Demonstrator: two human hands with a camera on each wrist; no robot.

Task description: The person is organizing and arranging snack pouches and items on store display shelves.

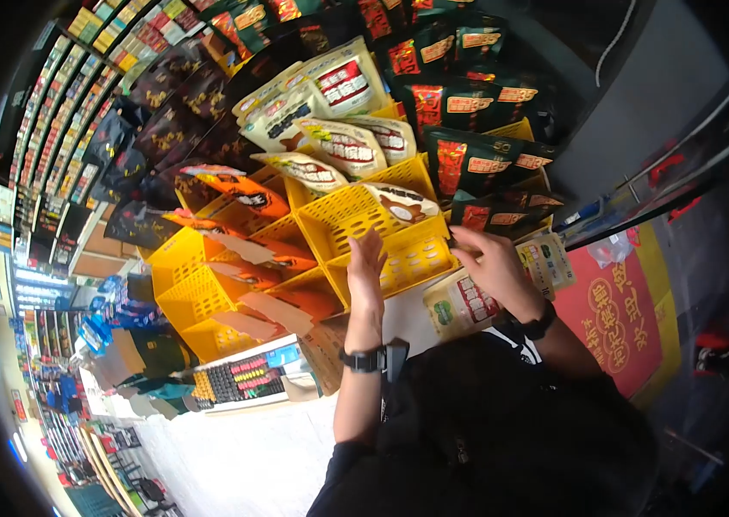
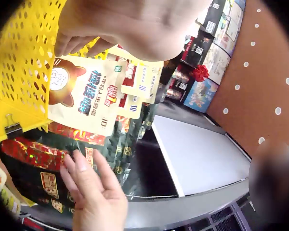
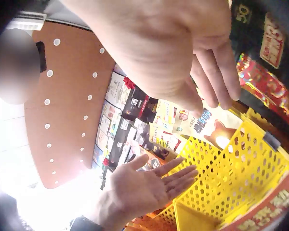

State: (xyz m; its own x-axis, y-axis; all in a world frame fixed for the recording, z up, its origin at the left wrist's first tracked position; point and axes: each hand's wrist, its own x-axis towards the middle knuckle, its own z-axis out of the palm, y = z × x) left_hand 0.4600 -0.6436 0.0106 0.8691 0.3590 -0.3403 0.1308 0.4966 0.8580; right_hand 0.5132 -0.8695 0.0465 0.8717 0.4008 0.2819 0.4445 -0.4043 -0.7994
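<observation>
My left hand [image 1: 366,274] hovers over the front compartment of the yellow perforated baskets [image 1: 321,233], fingers straight and palm bare. Level with the basket's right corner is my right hand [image 1: 502,274], fingers loosely extended with nothing in them. A black binder clip [image 2: 12,126] sits on that basket's rim. One cream bag with a brown animal print [image 1: 405,203] leans at the back of the compartment. In the left wrist view my right hand [image 2: 97,195] overlaps dark green bags [image 2: 48,178]. Seen from the right wrist, my left hand [image 3: 139,190] lies palm up beside the basket.
More cream bags [image 1: 343,146] fill the compartments behind, with orange bags [image 1: 252,198] to the left. Dark green bags [image 1: 468,164] stand at the right. Another cream bag [image 1: 459,303] lies on the counter below my right hand. A white counter [image 1: 235,465] extends at lower left.
</observation>
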